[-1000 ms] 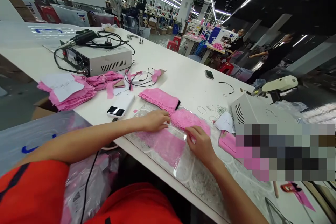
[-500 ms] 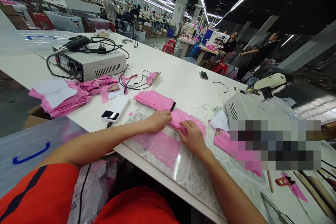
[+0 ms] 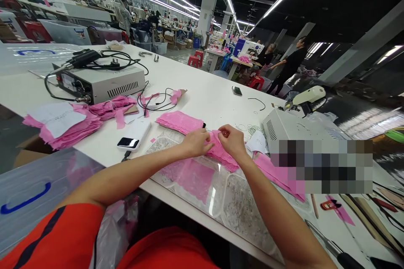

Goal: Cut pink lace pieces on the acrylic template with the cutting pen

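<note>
A stack of pink fabric pieces [image 3: 225, 159] with scalloped edges lies in front of me. My right hand [image 3: 232, 139] is closed in a pinch on the far edge of the fabric, lifting it slightly. My left hand [image 3: 196, 142] is at the stack's left end, its fingers partly curled and thumb apart from them. Just beyond the left hand sits another pink fabric stack [image 3: 179, 122], with a small dark object showing at its right end. Under the near stack is a clear plastic sheet or lid [image 3: 217, 195], and a flat pink piece [image 3: 197, 178] shows through it.
A grey machine box [image 3: 113, 82] with cables stands at the back left, beside pink bundles topped with paper [image 3: 59, 117]. A white device [image 3: 134, 134] lies nearer. On the right are another grey box [image 3: 290, 124], folded pink fabric [image 3: 277, 172] and hand tools [image 3: 331, 243].
My right hand has moved up and left to the fabric's far edge, now pinching it. My left hand has shifted slightly, its thumb apart from the fingers. The camera view has turned somewhat.
</note>
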A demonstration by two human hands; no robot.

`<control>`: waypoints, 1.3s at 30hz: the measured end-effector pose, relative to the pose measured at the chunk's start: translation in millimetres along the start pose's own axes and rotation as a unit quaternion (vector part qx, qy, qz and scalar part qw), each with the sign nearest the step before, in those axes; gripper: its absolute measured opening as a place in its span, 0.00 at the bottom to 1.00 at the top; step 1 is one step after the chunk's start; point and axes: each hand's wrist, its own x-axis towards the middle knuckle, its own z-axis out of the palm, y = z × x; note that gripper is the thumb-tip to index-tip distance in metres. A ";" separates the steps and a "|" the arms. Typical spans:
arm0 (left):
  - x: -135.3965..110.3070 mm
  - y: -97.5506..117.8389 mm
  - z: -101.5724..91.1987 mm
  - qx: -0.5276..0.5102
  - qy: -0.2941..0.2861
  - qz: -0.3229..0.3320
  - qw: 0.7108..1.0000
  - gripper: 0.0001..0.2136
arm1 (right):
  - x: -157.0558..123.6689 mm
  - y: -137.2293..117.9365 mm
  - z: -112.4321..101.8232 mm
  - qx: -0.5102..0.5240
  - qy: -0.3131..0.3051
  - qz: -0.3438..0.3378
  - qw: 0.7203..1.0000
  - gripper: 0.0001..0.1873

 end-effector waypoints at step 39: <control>-54.1 85.5 54.8 -0.069 -0.147 0.423 0.892 0.11 | -233.7 39.7 -108.2 0.019 0.008 0.108 0.994 0.07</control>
